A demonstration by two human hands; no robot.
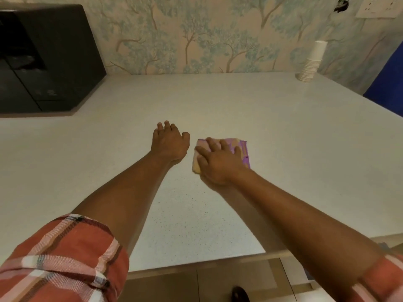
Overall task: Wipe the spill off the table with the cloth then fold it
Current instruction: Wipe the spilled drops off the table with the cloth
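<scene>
Now, the scene line by line:
Table: the table point(218, 101) is a pale speckled surface that runs from the near edge at the bottom of the view back to a papered wall.
Cloth: the cloth point(238, 144) lies on the table a little right of centre, bunched or folded into a compact pad, pink and purple with a yellowish edge on its left side.
Right hand: the right hand point(218, 162) lies palm down on top of the cloth, fingers spread flat and pointing away and to the left; it presses the cloth rather than gripping it, and covers most of it.
Left hand: the left hand point(169, 142) is just beside the cloth, to its left, not touching it; it holds nothing, its fingers loosely curled with the tips at or near the table, though contact cannot be told.
Spill: no wet patch can be made out on the surface around the hands.
Sleeves: a rolled red plaid sleeve point(58, 260) shows at the left elbow, and a strip of the same fabric at the lower right.
Cups: a stack of white paper cups point(311, 62) stands upside down at the far right corner of the table, well apart from the hands.
Appliance: a black appliance point(43, 59) sits at the far left against the wall.
Wall: the wallpaper point(196, 33) carries a pattern of pale blue-green trees.
</scene>
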